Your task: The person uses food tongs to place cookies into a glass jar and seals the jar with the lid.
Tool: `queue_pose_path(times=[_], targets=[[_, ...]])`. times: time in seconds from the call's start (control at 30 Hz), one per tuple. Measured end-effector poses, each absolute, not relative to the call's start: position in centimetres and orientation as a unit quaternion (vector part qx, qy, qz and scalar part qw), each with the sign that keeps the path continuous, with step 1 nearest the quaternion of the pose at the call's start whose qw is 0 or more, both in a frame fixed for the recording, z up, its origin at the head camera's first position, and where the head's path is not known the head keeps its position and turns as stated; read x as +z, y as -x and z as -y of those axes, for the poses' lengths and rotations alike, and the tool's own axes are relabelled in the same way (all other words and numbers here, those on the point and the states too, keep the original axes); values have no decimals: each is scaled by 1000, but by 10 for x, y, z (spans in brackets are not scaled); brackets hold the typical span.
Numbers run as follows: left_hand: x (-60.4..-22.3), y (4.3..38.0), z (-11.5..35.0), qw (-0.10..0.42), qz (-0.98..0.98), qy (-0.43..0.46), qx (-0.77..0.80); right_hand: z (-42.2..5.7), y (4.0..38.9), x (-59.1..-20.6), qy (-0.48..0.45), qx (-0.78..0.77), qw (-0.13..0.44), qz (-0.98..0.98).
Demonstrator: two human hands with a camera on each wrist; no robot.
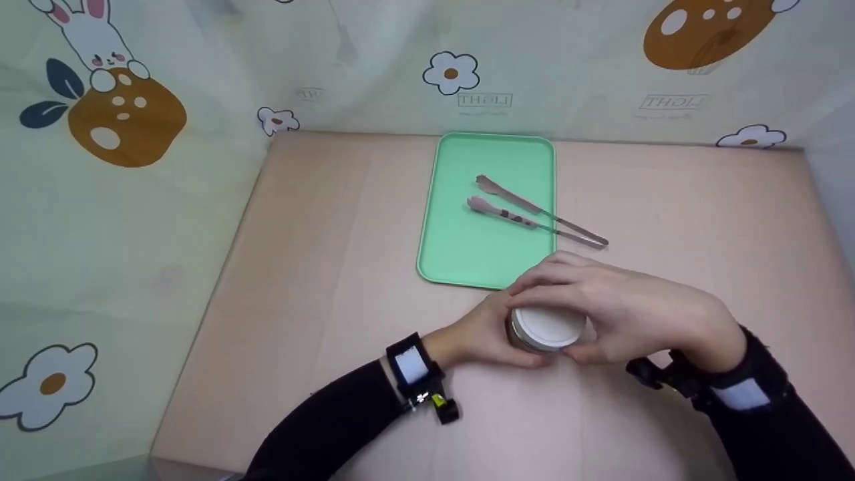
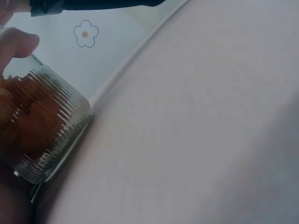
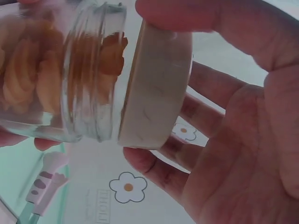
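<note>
My left hand [image 1: 489, 333] grips a ridged clear glass jar [image 2: 44, 123] round its side, just in front of the tray. Orange-brown swirled cookies [image 3: 25, 77] fill the jar, which stands on the table in the left wrist view. Between the thumb and fingers of my right hand [image 1: 641, 310] is a white lid [image 3: 158, 86]. In the right wrist view a narrow gap parts this lid from the jar's threaded neck [image 3: 96, 74]. From the head view the lid hides the mouth of the jar.
Behind the hands lies a green tray [image 1: 461, 254]. Pink-tipped tongs [image 1: 511, 216] rest on it, their joined end jutting past its right edge. A patterned curtain [image 1: 374, 67] with flowers and a rabbit hangs along the table's back and left sides.
</note>
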State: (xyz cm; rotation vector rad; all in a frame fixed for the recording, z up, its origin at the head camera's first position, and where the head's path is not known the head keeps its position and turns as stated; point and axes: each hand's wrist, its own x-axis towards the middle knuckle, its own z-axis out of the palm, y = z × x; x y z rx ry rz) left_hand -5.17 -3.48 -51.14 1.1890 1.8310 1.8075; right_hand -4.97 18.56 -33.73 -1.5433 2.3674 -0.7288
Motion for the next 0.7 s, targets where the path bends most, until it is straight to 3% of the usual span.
queue_pose_path(times=[0.43, 0.7], targets=[[-513, 51, 34, 152, -643, -398, 637, -183, 53, -346, 499, -228, 135, -825], [-512, 51, 37, 144, -671, -395, 610, -169, 38, -352, 422, -204, 52, -882]])
